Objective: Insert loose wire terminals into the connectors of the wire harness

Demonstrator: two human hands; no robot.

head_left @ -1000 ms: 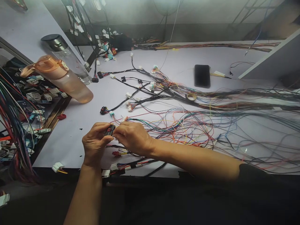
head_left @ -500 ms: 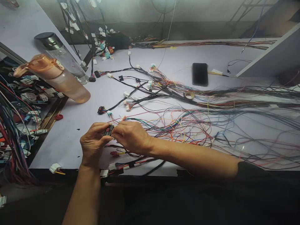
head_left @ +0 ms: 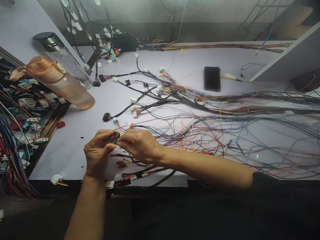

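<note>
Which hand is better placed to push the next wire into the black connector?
Probably the right hand: its fingertips pinch at the black connector on the side of the loose wires. The left hand grips the connector.

Two bottles (head_left: 60, 78), one phone (head_left: 212, 78), one tape roll (head_left: 200, 100), two hands (head_left: 120, 150)

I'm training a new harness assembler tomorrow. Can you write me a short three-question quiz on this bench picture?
1. True or false: both the left hand and the right hand have a grip on the small black connector.
2. What lies nearest the roll of tape? A) black phone B) orange water bottle C) white connector at the table's front edge
3. Fill in: the clear bottle with the dark cap stands ____ the orange one.

Key: 1 true; 2 A; 3 behind.
</note>
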